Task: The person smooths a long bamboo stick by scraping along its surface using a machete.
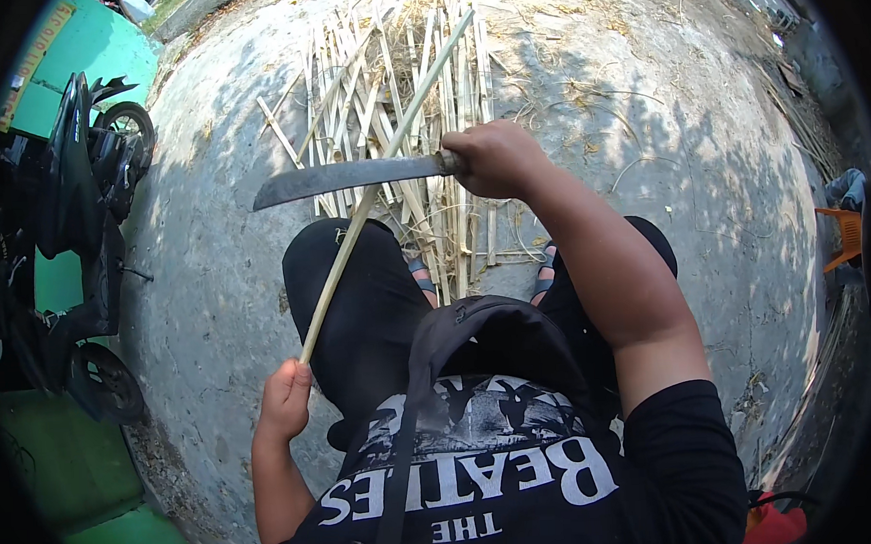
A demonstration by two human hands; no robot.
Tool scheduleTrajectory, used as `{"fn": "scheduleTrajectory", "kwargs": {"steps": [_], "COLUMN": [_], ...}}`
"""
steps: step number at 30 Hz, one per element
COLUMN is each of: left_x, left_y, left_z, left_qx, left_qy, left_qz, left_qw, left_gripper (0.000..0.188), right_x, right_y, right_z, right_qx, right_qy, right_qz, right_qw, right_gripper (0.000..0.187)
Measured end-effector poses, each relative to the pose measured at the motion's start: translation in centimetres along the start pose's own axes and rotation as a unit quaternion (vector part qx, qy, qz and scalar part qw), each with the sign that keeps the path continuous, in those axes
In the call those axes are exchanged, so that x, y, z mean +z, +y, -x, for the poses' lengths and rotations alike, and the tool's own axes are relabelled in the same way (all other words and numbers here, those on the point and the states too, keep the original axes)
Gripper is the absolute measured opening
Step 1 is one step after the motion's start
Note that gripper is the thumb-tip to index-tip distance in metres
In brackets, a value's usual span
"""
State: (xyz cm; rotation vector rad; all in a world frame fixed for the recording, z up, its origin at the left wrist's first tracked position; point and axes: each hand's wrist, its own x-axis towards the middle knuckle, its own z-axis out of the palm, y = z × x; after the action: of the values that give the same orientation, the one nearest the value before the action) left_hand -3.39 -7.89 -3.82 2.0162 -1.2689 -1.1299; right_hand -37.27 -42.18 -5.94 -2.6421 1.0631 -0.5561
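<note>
My left hand point(287, 399) is closed round the near end of a long pale green bamboo strip point(333, 278). From there the strip slants up and to the right, past my left knee and over the pile. In my right hand point(498, 159) is the handle of a machete point(354, 179), fingers wrapped round it. Its broad grey blade points left and crosses the strip about midway; whether the two touch I cannot tell. Beneath and beyond lies a heap of split bamboo strips point(444, 97) on the concrete, running forward from between my feet.
A black motorcycle point(81, 210) stands at the left beside a green wall point(105, 55). At the right edge is an orange plastic chair point(841, 238). Thin shavings point(598, 92) litter the concrete ground point(212, 272). A red item point(772, 528) lies at the lower right.
</note>
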Motion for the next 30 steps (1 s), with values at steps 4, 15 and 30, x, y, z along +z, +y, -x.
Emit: {"fn": "scheduleTrajectory", "kwargs": {"steps": [4,15,30], "left_x": [-1.2,-1.2,-0.3], "left_y": [0.8,-1.6,-4.3], "left_z": [1.4,2.1,0.2], "left_qx": [-0.025,-0.086,0.055], "left_qy": [-0.037,-0.045,0.128], "left_qz": [-0.003,0.003,-0.140], "left_qw": [0.999,0.995,0.980], "left_gripper": [0.041,0.042,0.053], "right_x": [-0.6,-3.0,-2.7], "right_y": [-1.4,4.1,8.1], "right_z": [0.1,0.7,1.4], "right_qx": [-0.071,0.227,0.217], "right_qy": [-0.065,0.077,0.077], "right_qz": [0.042,-0.021,-0.078], "right_qw": [0.994,0.971,0.970], "right_gripper": [0.011,0.018,0.015]}}
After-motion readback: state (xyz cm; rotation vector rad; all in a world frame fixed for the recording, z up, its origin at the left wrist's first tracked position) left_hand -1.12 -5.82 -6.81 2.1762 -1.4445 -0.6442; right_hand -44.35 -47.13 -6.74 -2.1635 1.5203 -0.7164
